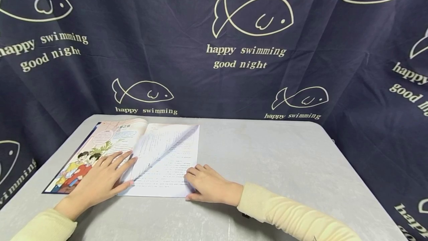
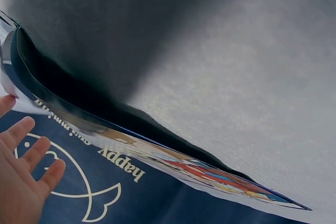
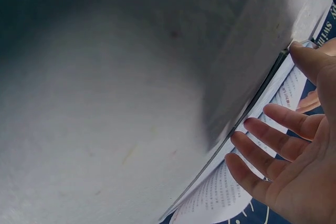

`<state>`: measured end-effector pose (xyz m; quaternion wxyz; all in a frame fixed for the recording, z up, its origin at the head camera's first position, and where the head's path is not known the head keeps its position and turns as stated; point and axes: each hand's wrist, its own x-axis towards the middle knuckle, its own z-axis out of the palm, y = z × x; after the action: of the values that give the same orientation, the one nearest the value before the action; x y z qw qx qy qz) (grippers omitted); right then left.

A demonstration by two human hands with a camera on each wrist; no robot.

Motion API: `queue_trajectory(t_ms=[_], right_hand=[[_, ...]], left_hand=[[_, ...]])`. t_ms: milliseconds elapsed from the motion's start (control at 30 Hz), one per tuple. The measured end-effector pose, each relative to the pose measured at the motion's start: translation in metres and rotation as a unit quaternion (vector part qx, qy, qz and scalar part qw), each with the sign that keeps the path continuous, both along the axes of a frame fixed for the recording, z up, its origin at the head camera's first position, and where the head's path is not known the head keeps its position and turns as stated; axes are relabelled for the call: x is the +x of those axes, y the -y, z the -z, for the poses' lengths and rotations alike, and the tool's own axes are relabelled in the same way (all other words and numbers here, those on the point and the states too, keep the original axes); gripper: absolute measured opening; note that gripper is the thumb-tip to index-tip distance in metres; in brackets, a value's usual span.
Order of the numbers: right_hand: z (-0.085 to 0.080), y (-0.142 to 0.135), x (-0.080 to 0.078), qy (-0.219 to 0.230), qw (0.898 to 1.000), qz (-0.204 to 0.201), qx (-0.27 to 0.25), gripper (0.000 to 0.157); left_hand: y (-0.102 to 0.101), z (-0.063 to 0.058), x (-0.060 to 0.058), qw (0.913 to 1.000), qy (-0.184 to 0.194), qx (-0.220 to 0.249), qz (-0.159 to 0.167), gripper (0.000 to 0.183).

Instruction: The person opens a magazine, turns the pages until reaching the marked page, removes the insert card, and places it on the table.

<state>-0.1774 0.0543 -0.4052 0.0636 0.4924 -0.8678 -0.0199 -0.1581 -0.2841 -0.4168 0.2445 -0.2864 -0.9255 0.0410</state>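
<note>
An open book [image 1: 180, 155] with printed text lies on the left part of the table; its left page carries a coloured picture of people. One page [image 1: 157, 148] stands partly raised, its edge slanting across the right side. My left hand [image 1: 108, 174] rests over the lower left page near the spine, fingers spread; in the left wrist view its fingers [image 2: 39, 153] are apart. At the book's lower right corner, my right hand [image 1: 208, 185] touches the edge, its fingers on the page. The right wrist view shows these fingers [image 3: 278, 142] loosely extended and the thumb by the book's edge.
The grey table [image 1: 267, 159] extends to the right of the book. Behind it hangs a dark blue curtain [image 1: 194, 47] with white fish outlines and lettering; it also hangs along both sides.
</note>
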Motion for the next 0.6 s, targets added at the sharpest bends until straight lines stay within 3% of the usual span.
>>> queue_trajectory(t_ms=[600], right_hand=[[-0.0016,0.0009,-0.0003,0.012,1.000,0.008,0.008,0.050]], left_hand=[[-0.0006,-0.0016,-0.0012,0.9995,-0.007,0.019,0.024,0.058]])
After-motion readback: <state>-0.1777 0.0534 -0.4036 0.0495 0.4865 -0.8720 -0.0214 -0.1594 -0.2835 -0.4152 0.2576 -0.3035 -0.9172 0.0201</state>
